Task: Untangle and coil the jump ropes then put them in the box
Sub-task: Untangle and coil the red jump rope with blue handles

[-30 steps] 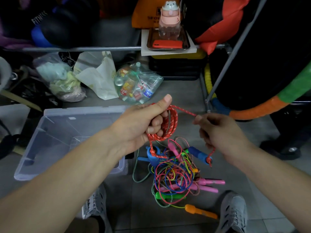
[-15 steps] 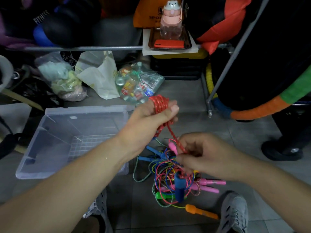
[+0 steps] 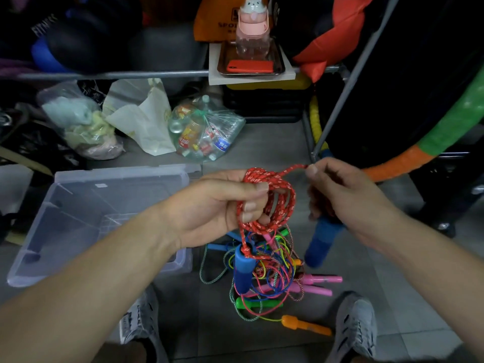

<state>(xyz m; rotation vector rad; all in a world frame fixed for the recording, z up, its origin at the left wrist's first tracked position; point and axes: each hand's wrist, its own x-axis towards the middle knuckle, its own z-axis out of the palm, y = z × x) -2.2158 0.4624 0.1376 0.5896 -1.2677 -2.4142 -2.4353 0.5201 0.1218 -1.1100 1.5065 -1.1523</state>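
- Box (image 3: 120, 172): on the floor at my left, no rope inside that I can see.
- My left hand (image 3: 217, 203) grips the red rope (image 3: 276, 205), mostly coiled.
- Tangle (image 3: 275, 268) on the floor below: not yet sorted.
- My right hand (image 3: 348, 195), apart from the left, pinches the red rope's last run.

The left hand (image 3: 209, 205) holds a coiled red rope (image 3: 277, 197); the right hand (image 3: 348, 195) pinches its strand.

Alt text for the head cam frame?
Left hand holds a coil of red rope; right hand pinches its free strand. More tangled ropes lie on the floor beside a clear box.
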